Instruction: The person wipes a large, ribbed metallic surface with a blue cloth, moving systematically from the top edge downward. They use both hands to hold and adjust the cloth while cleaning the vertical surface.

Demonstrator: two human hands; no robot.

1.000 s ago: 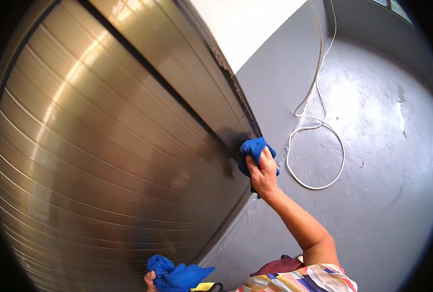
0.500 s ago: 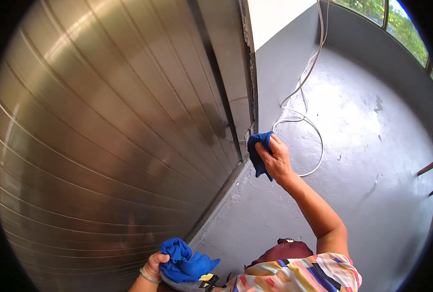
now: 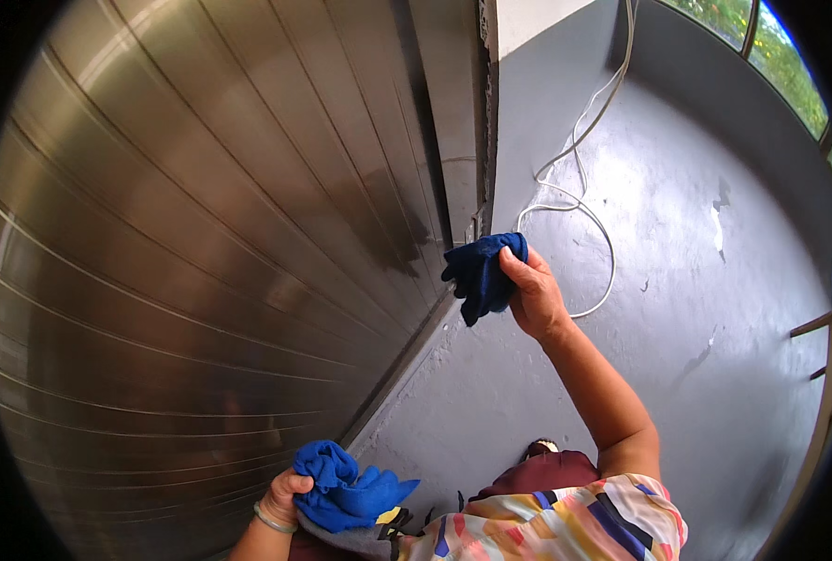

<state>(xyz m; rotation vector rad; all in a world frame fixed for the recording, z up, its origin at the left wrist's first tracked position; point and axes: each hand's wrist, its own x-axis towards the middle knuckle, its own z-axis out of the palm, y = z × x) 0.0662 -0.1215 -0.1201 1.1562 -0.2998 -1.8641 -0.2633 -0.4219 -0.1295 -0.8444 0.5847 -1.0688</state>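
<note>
My right hand (image 3: 536,292) is closed on a dark blue cloth (image 3: 483,276), held out in front of me beside the edge of a ribbed metal door (image 3: 201,234). The cloth hangs loosely past my fingers toward the door frame; whether it touches the frame I cannot tell. Low at the left, my left hand (image 3: 285,496) grips a bunched, brighter blue cloth (image 3: 346,491) close to my body. A bracelet circles that wrist. Dark smudges or wet patches (image 3: 399,229) mark the door panel left of the right-hand cloth.
A white cable (image 3: 612,266) runs down the grey wall (image 3: 552,112) and loops on the grey floor (image 3: 678,355). The door frame's edge (image 3: 487,112) is rough. Windows (image 3: 771,56) are at the far right, and dark furniture legs (image 3: 810,327) stand at the right edge.
My right hand has shifted slightly left and away from me, and its cloth now spreads further toward the door. The left hand keeps its cloth.
</note>
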